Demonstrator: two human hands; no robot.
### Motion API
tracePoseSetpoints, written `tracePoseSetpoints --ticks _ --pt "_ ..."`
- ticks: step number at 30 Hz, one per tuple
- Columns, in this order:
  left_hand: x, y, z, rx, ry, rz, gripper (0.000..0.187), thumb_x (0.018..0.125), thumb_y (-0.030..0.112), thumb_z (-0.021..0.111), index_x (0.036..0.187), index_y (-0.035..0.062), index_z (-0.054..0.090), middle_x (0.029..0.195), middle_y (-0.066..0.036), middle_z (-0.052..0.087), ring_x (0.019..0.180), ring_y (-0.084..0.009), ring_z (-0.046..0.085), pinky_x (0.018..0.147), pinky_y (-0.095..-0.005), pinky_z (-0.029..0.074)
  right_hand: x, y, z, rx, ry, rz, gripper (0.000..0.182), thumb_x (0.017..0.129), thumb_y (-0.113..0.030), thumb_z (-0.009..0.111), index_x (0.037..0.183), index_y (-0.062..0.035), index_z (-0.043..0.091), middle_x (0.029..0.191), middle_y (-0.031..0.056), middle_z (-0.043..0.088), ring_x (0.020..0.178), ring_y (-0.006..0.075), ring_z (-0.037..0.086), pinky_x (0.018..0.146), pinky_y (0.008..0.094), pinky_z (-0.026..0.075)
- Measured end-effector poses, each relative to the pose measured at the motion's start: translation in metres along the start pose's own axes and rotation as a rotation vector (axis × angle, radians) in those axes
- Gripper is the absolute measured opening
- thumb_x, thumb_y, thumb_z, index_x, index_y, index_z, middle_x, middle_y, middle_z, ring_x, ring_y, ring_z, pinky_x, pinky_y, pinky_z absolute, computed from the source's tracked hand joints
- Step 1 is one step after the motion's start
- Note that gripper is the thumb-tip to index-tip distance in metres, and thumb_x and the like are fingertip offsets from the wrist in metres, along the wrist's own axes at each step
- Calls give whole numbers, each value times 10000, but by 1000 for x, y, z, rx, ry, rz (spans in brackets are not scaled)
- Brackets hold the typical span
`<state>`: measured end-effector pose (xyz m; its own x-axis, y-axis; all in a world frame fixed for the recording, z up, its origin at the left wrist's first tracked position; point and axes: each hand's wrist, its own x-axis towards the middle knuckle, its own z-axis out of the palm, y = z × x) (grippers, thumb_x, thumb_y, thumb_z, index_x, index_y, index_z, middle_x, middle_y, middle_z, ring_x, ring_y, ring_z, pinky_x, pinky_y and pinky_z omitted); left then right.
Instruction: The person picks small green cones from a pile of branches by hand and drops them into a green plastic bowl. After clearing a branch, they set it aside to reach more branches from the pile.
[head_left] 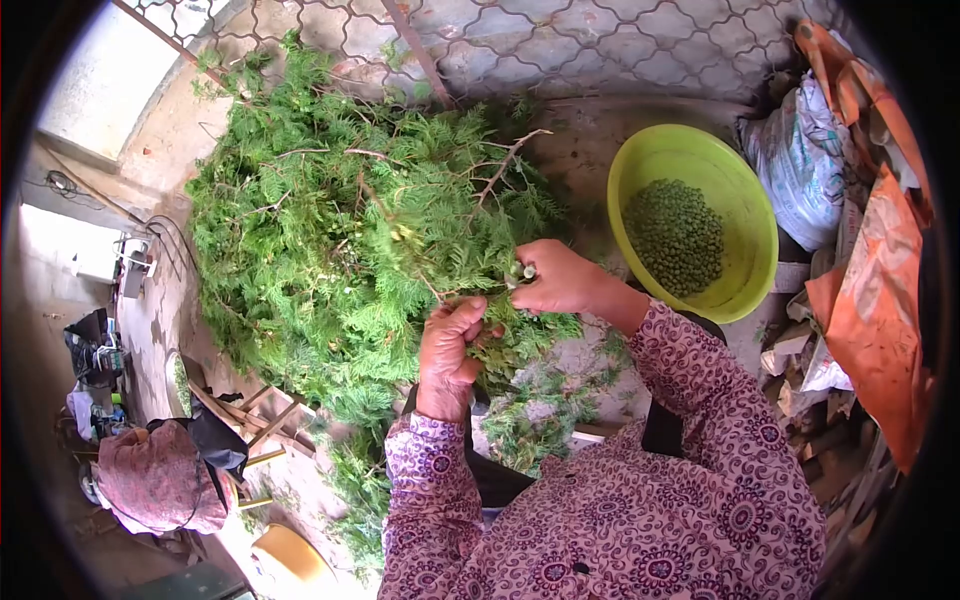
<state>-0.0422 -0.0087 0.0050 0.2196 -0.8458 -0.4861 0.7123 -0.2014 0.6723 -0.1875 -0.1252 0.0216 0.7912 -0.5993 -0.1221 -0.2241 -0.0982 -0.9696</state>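
A big heap of cut green conifer branches (330,250) lies before me, feathery and thuja-like. My left hand (448,350) is closed at its near right edge, thumb and fingers pinching a thin conifer sprig. Just right of it, my right hand (562,282) is closed in a pinch, with small pale-green cones (526,271) showing at the fingertips. Beyond that hand stands a yellow-green basin (745,230), its bottom covered with many small round green cones (675,235).
A wavy wire mesh (600,40) runs along the wall at the back. White sacks (800,150) and an orange sheet (875,320) lie at the right. At lower left are a draped pinkish cloth (160,475), a wooden frame (265,420) and a yellow bowl (290,560).
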Motion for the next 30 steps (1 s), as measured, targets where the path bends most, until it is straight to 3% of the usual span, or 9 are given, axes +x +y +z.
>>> tracePoseSetpoints --ticks 2,5,7,10,17,19,22,26,30 --pt "-3 1 4 -5 -17 -19 143 719 92 668 818 70 567 579 22 514 487 -83 469 538 -316 483 -1 8 -5 3 -18 63 223 620 -117 617 707 69 531 522 114 528 485 164 553 459 333 436" --pt "-11 21 9 -46 146 147 136 708 86 681 700 104 547 508 73 387 423 -63 340 540 -332 479 -6 26 -20 -604 198 -259 115 674 -61 589 747 15 543 582 46 536 478 113 513 443 259 414" --pt "-9 24 2 -62 129 160 138 707 83 682 700 106 546 523 69 431 433 -60 373 544 -335 483 -15 3 -33 202 -64 111 95 730 -69 551 797 -2 547 650 35 546 519 90 513 438 236 392" --pt "-6 18 -3 -105 89 141 147 706 79 681 724 105 538 547 54 486 467 -61 429 547 -331 487 -15 2 -30 462 -86 193 93 801 -100 511 831 -17 541 707 27 551 558 73 510 439 211 373" --pt "-6 18 1 -56 76 143 184 699 139 692 696 133 508 474 74 299 462 -105 396 569 -344 472 -8 15 2 779 -235 343 228 860 -235 531 940 -22 545 791 47 581 612 110 563 530 215 454" --pt "-7 19 1 -111 8 121 169 706 103 685 784 69 539 661 -4 531 583 -123 517 551 -325 492 -7 17 8 844 -240 332 225 845 -217 556 954 -21 546 791 53 593 607 116 572 539 222 463" --pt "-8 20 4 -82 53 155 178 704 100 686 788 72 532 636 1 523 558 -95 496 553 -319 488 -4 24 7 933 -262 270 223 840 -205 562 968 -23 552 759 48 594 607 120 574 529 227 462" --pt "-3 15 -6 -24 80 172 191 702 94 687 803 70 527 672 -11 555 586 -81 512 558 -310 488 -2 25 4 910 -194 247 199 825 -177 560 913 -1 589 705 60 603 589 123 577 507 233 451" --pt "-7 10 3 74 115 220 193 697 60 687 812 70 533 729 -26 594 603 -98 547 550 -298 490 -1 21 0 29 80 -8 177 800 -149 552 779 17 607 629 26 568 522 91 509 474 211 393"
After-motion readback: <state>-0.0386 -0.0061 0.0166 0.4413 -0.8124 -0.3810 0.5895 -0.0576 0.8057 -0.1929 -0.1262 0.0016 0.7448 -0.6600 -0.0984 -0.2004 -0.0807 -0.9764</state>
